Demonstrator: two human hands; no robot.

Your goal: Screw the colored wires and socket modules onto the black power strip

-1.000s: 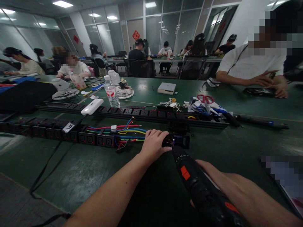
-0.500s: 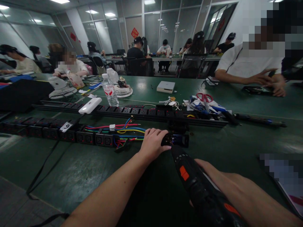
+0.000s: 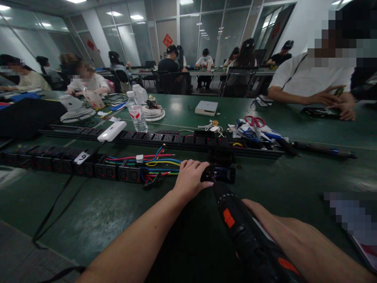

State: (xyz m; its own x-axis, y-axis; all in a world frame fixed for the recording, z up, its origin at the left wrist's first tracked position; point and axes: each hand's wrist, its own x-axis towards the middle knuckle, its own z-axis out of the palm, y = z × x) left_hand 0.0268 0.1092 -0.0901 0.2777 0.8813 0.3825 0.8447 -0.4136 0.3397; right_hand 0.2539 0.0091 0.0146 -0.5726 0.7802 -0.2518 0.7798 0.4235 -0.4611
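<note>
My left hand [image 3: 191,177] is closed around the left end of a small black housing [image 3: 224,175], with a dark bluish part inside it. Red, blue, yellow and green wires [image 3: 161,162] run from under that hand to a black socket strip [image 3: 129,173] on the left. In my right hand [image 3: 282,228] is a black cordless drill [image 3: 250,232] with orange parts. Its chuck end points at the housing, close to my left thumb. The bit's tip is too dark to make out clearly. The drill body hides most of my right fingers.
Behind the housing lies a long black power strip rail [image 3: 165,139] with a white device [image 3: 112,131] on it. A water bottle [image 3: 136,114], fan parts [image 3: 153,112], a white box [image 3: 206,108] and red-handled scissors [image 3: 255,122] stand farther back. A co-worker [image 3: 312,82] sits across the green table [image 3: 118,220].
Hardly anything differs. Both hands, the drill and the housing keep their places. The co-worker's head at the right has shifted slightly.
</note>
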